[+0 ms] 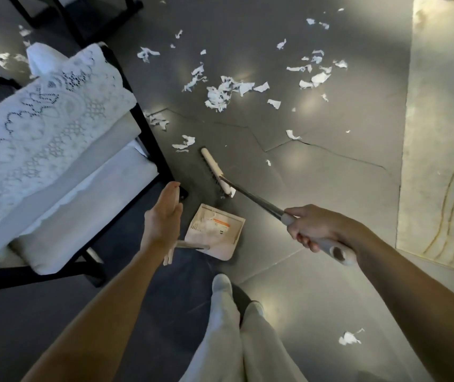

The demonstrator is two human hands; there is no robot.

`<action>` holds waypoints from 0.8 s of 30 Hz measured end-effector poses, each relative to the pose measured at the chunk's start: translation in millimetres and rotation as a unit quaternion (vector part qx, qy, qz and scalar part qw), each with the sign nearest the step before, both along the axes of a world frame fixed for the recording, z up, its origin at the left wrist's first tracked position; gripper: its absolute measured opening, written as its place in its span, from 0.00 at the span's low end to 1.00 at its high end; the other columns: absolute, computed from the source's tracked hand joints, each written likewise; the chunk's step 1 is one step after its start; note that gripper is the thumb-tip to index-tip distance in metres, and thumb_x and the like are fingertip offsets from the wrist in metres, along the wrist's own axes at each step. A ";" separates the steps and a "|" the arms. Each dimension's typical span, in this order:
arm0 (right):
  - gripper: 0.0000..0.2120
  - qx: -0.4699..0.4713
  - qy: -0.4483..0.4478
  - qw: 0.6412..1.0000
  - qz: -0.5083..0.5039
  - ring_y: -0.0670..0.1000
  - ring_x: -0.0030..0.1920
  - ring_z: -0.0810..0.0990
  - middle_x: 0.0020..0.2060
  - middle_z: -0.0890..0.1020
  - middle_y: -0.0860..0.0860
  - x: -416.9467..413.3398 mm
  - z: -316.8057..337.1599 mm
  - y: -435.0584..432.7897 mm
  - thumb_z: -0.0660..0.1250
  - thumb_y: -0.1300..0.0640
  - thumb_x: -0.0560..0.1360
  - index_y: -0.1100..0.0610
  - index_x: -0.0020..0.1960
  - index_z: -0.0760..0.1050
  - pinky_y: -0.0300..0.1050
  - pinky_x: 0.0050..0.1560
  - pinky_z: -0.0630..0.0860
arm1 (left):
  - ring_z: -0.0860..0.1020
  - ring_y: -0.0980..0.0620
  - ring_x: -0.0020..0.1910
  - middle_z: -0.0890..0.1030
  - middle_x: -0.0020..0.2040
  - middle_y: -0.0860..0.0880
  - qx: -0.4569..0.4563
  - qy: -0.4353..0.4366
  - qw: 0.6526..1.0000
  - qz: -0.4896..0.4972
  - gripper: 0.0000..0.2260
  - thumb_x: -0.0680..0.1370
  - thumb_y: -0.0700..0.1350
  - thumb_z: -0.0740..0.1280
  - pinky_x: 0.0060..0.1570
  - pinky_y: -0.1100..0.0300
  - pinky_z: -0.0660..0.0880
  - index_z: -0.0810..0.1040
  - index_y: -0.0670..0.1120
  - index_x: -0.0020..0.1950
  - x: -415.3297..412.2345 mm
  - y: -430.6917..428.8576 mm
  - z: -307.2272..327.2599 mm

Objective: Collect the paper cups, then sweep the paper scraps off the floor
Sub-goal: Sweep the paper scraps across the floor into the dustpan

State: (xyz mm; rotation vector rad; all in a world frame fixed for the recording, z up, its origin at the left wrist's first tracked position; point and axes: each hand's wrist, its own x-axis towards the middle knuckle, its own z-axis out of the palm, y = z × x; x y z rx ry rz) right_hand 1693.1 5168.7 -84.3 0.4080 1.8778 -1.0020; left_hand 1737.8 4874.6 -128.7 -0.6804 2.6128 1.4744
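We clasp the broom handle [256,201] in our right grip [317,231], our left grip [162,224] slack-fingered beside the dustpan [232,242], and the paper scraps [220,95] lie beyond the broom head [216,170], opposite the dustpan

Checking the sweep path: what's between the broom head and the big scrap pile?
Head view: bare floor with a crack between broom head and big scrap pile; smaller scraps lie just left.

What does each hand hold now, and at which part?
The right hand grips the broom by the grey end of its handle. The left hand is open and grips nothing; the dustpan stands beside it.
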 end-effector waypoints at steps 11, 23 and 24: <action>0.03 0.010 -0.087 0.996 -0.026 0.44 0.25 0.67 0.30 0.73 0.52 -51.5 -32.3 -48.4 0.60 0.61 0.79 0.57 0.50 0.72 0.36 0.22 0.66 | 0.77 0.35 0.56 0.80 0.58 0.42 -0.009 -0.008 1.000 -0.025 0.19 0.80 0.44 0.58 0.53 0.40 0.77 0.65 0.69 0.62 -100.4 -15.8 -2.0; 0.22 0.016 -0.079 0.997 0.023 0.47 0.21 0.62 0.21 0.67 0.51 -145.5 29.5 -17.3 0.59 0.70 0.70 0.61 0.62 0.72 0.33 0.22 0.60 | 0.79 0.38 0.52 0.80 0.52 0.47 0.019 -0.028 0.999 0.033 0.19 0.81 0.44 0.56 0.49 0.38 0.78 0.64 0.70 0.61 -136.7 -1.3 3.5; 0.21 0.013 -0.060 0.998 0.022 0.47 0.21 0.62 0.22 0.67 0.51 -157.8 29.6 -19.0 0.59 0.70 0.70 0.61 0.61 0.73 0.33 0.22 0.60 | 0.79 0.38 0.53 0.80 0.54 0.46 0.021 -0.030 0.998 0.045 0.19 0.81 0.44 0.56 0.49 0.37 0.78 0.64 0.70 0.62 -142.1 -1.0 4.1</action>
